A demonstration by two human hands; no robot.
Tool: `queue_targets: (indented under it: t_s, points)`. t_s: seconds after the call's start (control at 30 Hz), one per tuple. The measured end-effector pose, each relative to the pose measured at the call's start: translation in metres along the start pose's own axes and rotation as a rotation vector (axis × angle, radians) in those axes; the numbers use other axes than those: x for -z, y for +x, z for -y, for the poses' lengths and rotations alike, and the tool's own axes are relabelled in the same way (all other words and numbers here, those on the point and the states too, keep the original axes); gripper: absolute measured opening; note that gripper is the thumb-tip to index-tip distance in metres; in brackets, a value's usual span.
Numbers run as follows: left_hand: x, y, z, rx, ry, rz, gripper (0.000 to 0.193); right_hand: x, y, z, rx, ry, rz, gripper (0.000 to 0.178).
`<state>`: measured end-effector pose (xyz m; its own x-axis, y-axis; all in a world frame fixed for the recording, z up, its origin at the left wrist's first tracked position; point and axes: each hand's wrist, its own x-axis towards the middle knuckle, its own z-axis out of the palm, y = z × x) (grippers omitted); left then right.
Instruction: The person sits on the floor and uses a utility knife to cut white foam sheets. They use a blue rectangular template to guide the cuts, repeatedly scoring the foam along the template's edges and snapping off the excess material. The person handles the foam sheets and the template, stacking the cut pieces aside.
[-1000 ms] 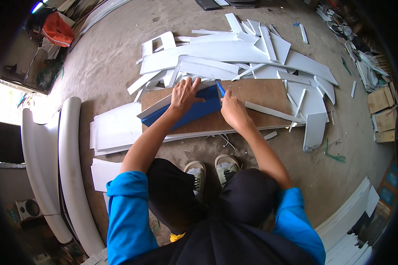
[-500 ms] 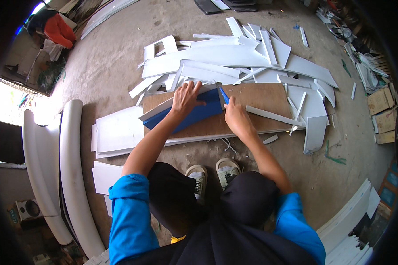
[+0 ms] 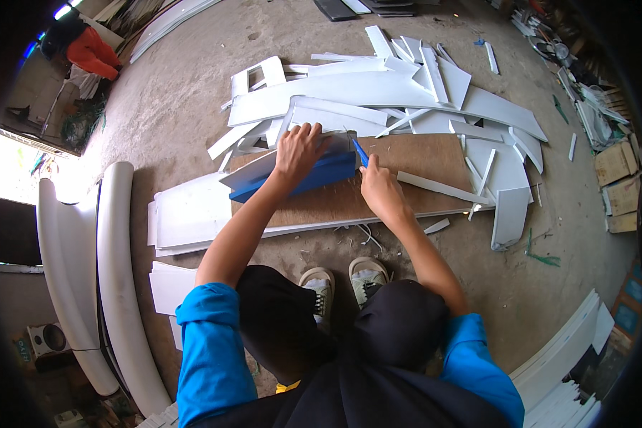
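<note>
My left hand (image 3: 299, 152) is bent over a long white sheet strip (image 3: 253, 171), its fingers curled at the far edge and holding it. Under and along the near side of that strip lies a blue board (image 3: 314, 175). Both rest on a brown wooden board (image 3: 414, 155), slanting up to the right. In my right hand (image 3: 381, 187) is a slim blue cutter (image 3: 361, 153), its tip pointing away, just right of the strip's right end. The cutter's tip looks apart from the strip. Part of the white strip is hidden by my left hand.
A heap of white offcuts (image 3: 364, 89) lies beyond the board. A narrow white strip (image 3: 442, 187) crosses its right part. Flat white sheets (image 3: 192, 210) lie at the left, beside large white rolls (image 3: 121, 285). A person in orange trousers (image 3: 93, 53) bends at the far left.
The white strip's face has tilted or shifted nearer over the blue board, so more white and less blue shows. My left hand moved with it; the right hand and cutter shifted slightly.
</note>
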<state>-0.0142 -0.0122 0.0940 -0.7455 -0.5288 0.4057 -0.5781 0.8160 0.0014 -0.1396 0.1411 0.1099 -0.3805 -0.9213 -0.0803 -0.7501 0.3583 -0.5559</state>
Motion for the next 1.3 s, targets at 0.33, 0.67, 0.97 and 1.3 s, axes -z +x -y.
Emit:
queue_targets:
  t_s: [0.33,0.67,0.97,1.3]
  points:
    - [-0.012,0.018,-0.008,-0.106,-0.137,0.127,0.024,0.005,0.004,0.003,-0.005,-0.060,-0.036,0.032]
    - [-0.009,0.012,-0.014,-0.085,-0.146,0.178,0.023,0.002,0.009,0.008,0.014,-0.052,-0.066,0.030]
    - [-0.009,0.011,-0.014,-0.030,-0.135,0.180,0.025,-0.007,0.008,0.005,0.006,-0.057,-0.066,0.030]
    - [-0.004,0.004,-0.024,-0.172,-0.101,0.103,0.025,-0.066,0.026,-0.045,-0.103,0.045,0.039,0.031]
